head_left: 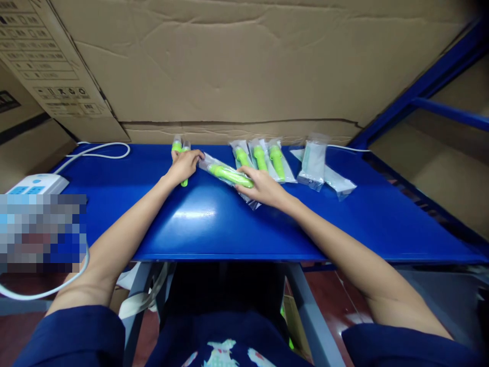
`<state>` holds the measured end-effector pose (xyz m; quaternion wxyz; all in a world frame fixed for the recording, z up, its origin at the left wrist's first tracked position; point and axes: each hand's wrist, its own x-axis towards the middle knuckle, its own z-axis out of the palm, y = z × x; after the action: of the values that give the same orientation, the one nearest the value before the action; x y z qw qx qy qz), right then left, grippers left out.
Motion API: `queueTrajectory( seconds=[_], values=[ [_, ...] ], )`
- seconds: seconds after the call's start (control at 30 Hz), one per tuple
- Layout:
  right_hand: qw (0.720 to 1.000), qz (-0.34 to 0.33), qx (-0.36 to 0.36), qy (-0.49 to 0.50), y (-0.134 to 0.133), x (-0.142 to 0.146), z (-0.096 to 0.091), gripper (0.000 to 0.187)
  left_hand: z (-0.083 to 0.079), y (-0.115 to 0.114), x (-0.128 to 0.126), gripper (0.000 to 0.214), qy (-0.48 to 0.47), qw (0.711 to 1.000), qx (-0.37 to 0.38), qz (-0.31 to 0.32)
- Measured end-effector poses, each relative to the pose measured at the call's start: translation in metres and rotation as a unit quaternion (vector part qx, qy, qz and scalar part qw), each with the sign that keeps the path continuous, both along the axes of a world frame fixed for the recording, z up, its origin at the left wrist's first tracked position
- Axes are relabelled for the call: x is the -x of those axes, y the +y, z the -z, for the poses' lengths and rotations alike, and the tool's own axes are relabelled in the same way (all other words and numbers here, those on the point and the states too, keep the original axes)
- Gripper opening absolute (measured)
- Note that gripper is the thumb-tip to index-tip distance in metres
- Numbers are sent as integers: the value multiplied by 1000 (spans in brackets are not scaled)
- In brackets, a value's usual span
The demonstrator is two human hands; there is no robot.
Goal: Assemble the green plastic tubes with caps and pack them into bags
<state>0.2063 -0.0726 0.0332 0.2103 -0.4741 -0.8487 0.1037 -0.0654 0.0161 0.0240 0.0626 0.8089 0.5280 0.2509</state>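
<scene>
On the blue table (206,219) my left hand (185,164) lies over green items in clear bags (179,147) near the back edge, fingers curled on them, and its fingertips also touch the end of a bagged green item (226,174). My right hand (260,187) grips the other end of that bagged green item, which lies slantwise between both hands. Three more bagged green items (262,157) lie side by side just behind my right hand.
Clear bags with pale contents (315,160) lie to the right. A white power strip (36,184) with its cable (99,150) sits at the left. Cardboard boxes (237,66) wall the back. A blue rack frame (428,86) rises at the right.
</scene>
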Motion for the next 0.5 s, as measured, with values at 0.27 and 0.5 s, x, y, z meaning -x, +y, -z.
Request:
queueTrajectory(
  seconds=[0.27, 0.5],
  values=[
    [986, -25, 24, 165, 19, -44, -20, 50, -26, 1, 21, 49, -233, 944, 173, 159],
    [966, 7, 134, 221, 18, -58, -30, 61, -34, -9, 18, 53, -222, 941, 193, 169]
  ],
)
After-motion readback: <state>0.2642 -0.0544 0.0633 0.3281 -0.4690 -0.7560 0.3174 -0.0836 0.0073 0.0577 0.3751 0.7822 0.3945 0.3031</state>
